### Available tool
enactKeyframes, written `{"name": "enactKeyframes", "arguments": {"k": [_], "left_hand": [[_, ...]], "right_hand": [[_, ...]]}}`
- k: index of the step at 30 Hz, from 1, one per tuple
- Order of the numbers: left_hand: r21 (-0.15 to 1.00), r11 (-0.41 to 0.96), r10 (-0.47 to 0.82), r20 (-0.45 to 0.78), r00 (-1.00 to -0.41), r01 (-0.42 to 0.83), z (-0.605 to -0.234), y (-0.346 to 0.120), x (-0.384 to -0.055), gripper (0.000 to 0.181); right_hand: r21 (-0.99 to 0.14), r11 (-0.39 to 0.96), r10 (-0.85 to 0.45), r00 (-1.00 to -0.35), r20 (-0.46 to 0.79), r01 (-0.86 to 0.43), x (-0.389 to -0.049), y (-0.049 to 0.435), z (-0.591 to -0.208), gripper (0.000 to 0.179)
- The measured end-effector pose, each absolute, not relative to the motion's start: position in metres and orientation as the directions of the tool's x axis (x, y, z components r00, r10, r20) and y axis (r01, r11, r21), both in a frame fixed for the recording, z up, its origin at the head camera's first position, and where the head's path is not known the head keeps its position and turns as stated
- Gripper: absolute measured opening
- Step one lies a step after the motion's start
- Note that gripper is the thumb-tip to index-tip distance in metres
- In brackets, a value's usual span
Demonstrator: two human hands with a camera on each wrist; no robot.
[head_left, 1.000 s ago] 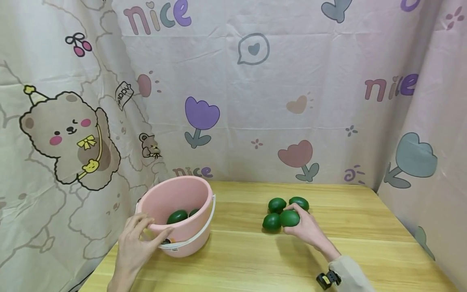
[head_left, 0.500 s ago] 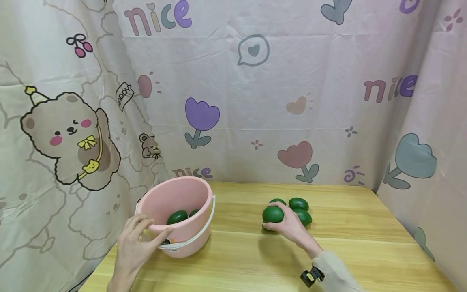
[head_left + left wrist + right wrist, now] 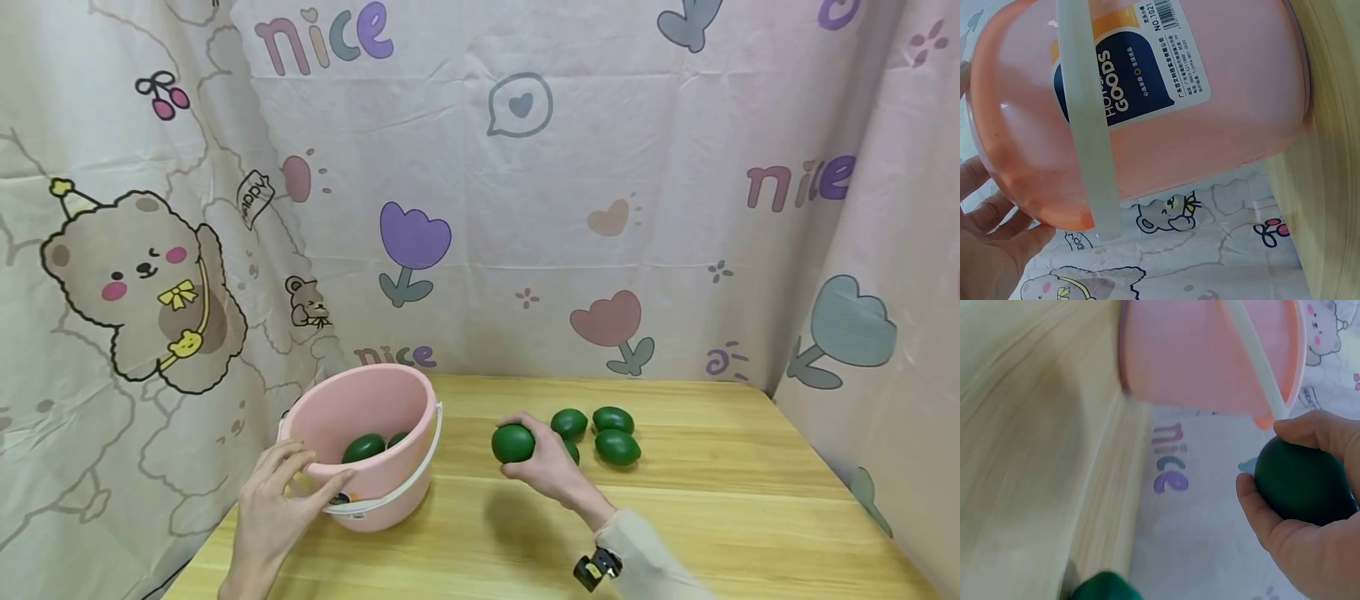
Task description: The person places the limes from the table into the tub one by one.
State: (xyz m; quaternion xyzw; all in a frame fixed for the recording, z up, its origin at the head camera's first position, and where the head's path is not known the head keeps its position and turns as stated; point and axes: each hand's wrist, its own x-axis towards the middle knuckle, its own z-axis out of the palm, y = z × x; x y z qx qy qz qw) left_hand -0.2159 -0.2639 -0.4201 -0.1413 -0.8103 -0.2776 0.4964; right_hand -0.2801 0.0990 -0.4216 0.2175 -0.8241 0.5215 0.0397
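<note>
With thumb and fingers, my left hand (image 3: 273, 496) holds the near-left rim of a pink bucket (image 3: 375, 477); the left wrist view shows fingertips at that rim, beside the bucket's wall (image 3: 1247, 69). Two dark green limes (image 3: 363, 448) show inside the bucket. My right hand (image 3: 553, 468) grips another dark green lime (image 3: 513, 443), raised over the table between the bucket and the other fruit. In the right wrist view, thumb and fingers wrap round this lime (image 3: 1300, 481), with the bucket (image 3: 1204, 356) beyond it.
Several loose limes (image 3: 617, 447) lie grouped on the wooden table (image 3: 720, 508), right of my right hand, one partly hidden behind it. The bucket's white handle (image 3: 405, 486) hangs down across its front. A printed curtain (image 3: 510, 208) encloses the table's back and sides.
My right hand has carried the lime left from the group toward the bucket, uncovering the limes behind it. My left hand and the bucket have stayed in place.
</note>
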Motion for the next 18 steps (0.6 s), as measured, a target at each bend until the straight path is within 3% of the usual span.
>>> {"name": "enactKeyframes", "arguments": {"k": [9,18], "left_hand": [[0.310,0.800,-0.049,0.887,-0.460,0.514,-0.419,-0.263,-0.217,0.044],[0.313,0.799,-0.058,0.890,-0.452,0.513,-0.418,-0.262,-0.215,0.044]], "right_hand": [[-0.882,0.266,-0.273,-0.908,0.317,-0.388,-0.282,0.069,-0.408,0.037],[-0.918,0.155,-0.283,-0.907,0.312,-0.364,-0.286,0.041,-0.387,0.043]]}}
